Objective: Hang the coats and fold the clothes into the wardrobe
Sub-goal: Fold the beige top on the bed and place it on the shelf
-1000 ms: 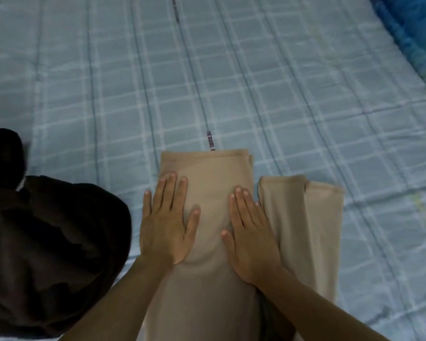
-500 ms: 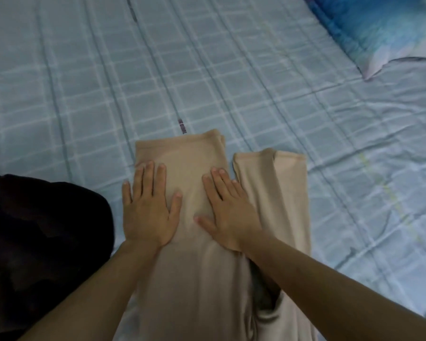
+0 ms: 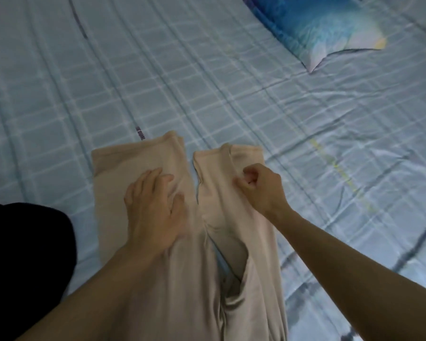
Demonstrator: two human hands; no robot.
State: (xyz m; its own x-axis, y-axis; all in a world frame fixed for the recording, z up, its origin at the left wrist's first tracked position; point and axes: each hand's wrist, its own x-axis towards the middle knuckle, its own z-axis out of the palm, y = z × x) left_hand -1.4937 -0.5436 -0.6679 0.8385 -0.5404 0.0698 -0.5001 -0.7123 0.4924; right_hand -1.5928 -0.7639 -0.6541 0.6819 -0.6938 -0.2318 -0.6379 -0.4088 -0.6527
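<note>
Head view: beige trousers (image 3: 158, 279) are laid flat on a blue checked bedsheet (image 3: 231, 94), legs pointing away. The left leg is pressed down by the left hand (image 3: 155, 210), fingers straight and slightly spread. Fabric of the right leg is pinched by the curled fingers of the right hand (image 3: 261, 188). A dark garment (image 3: 27, 254) is seen at the left, a blue pillow (image 3: 317, 28) at the upper right.

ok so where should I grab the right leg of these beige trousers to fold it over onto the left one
Judging by its pose, pinch the right trouser leg along its outer right edge, near the cuff, coming from the right. That long edge lies free on the bed sheet, and the right hand is already there. The left hand presses the left leg flat.
</note>
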